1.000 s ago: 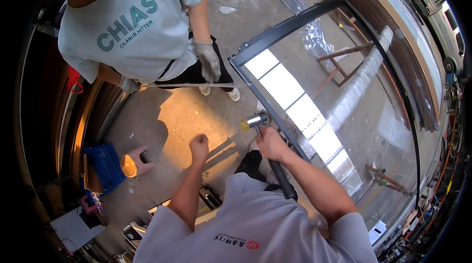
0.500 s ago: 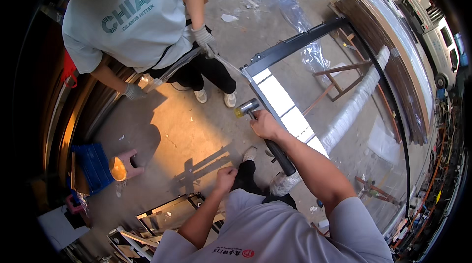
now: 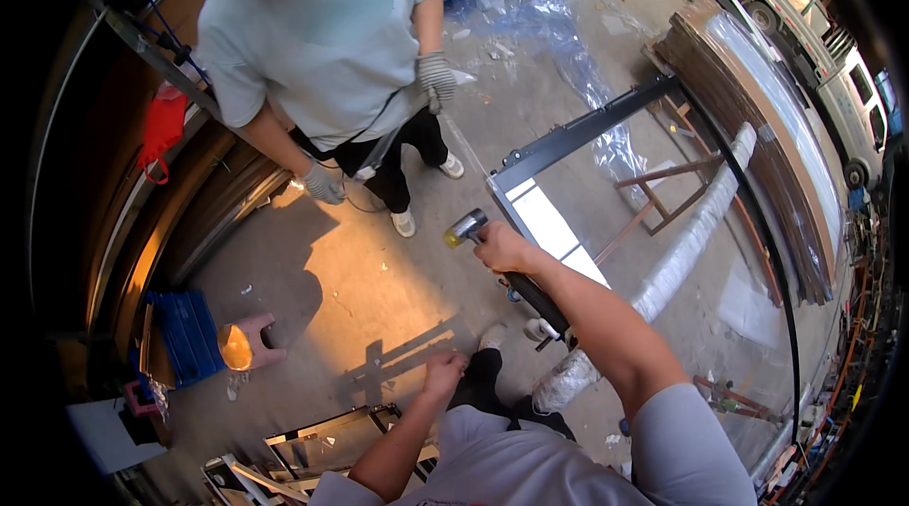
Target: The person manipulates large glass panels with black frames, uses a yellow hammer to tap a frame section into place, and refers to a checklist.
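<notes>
My right hand (image 3: 502, 248) grips a mallet (image 3: 465, 228) just below its head. The mallet has a metal middle and a yellow face, and its black handle runs back under my forearm. Beside it lies the corner of a large dark metal frame (image 3: 587, 127), with white panels (image 3: 546, 224) along the near side. The mallet is apart from the frame. My left hand (image 3: 443, 373) is closed in front of my body, low on the left; its curled fingers hide whatever may be inside.
A co-worker (image 3: 327, 42) in striped gloves stands across from me, left of the frame. A plastic-wrapped roll (image 3: 691, 231) passes beneath the frame. Wrapped stacked panels (image 3: 757, 146) stand at right. A blue crate (image 3: 185, 336) and a pink stool (image 3: 265, 340) sit at left.
My right hand and the mallet have shifted left, away from the frame's side. The co-worker has turned and moved; their hands have come closer to their body. My left hand stays closed.
</notes>
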Action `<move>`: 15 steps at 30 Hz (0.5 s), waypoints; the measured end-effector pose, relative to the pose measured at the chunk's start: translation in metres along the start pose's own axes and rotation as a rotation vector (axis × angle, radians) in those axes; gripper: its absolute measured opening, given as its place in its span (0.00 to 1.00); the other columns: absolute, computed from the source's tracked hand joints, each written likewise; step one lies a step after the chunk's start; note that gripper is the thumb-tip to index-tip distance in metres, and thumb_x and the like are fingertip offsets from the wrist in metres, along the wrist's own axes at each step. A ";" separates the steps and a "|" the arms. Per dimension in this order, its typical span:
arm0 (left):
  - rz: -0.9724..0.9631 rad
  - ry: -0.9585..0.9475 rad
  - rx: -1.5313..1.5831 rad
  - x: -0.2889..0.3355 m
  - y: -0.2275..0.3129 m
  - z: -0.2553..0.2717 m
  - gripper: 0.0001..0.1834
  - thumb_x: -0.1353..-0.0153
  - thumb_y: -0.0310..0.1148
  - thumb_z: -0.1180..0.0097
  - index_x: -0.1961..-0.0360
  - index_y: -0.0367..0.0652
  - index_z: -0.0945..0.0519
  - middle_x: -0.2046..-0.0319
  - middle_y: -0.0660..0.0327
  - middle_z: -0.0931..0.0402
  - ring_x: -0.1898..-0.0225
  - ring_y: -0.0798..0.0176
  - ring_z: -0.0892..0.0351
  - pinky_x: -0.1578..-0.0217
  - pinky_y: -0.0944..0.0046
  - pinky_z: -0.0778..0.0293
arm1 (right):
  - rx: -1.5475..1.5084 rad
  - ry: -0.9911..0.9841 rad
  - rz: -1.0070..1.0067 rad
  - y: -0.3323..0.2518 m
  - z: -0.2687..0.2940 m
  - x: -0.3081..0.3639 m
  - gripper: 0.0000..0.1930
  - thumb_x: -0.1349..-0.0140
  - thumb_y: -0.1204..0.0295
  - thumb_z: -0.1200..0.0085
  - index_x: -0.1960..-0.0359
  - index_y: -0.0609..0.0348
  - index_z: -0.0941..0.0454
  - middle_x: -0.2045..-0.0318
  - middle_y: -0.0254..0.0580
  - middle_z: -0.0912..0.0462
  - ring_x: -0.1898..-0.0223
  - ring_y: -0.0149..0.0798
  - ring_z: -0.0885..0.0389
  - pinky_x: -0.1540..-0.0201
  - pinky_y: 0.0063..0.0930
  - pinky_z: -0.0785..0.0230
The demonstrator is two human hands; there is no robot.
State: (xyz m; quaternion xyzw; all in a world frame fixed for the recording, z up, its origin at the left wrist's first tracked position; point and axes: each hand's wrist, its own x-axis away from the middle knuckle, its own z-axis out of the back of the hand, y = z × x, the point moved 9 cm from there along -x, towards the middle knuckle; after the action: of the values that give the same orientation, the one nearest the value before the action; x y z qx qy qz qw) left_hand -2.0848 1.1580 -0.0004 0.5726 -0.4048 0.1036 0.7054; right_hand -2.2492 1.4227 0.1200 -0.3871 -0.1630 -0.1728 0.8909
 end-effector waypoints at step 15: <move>0.113 -0.092 0.429 -0.090 0.079 -0.073 0.13 0.41 0.37 0.47 0.75 0.37 0.23 0.79 0.62 0.28 0.76 0.67 0.28 0.74 0.67 0.30 | -0.623 -0.131 -0.398 0.056 -0.009 0.298 0.11 0.38 0.65 0.47 0.69 0.62 0.23 0.81 0.37 0.23 0.81 0.32 0.25 0.76 0.30 0.33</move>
State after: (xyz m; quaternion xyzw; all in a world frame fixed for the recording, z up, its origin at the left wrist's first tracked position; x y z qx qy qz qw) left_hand -2.1585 1.2768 -0.0065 0.6902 -0.4366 0.2003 0.5412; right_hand -1.9590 1.3977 0.2046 -0.6105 -0.2313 -0.3586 0.6672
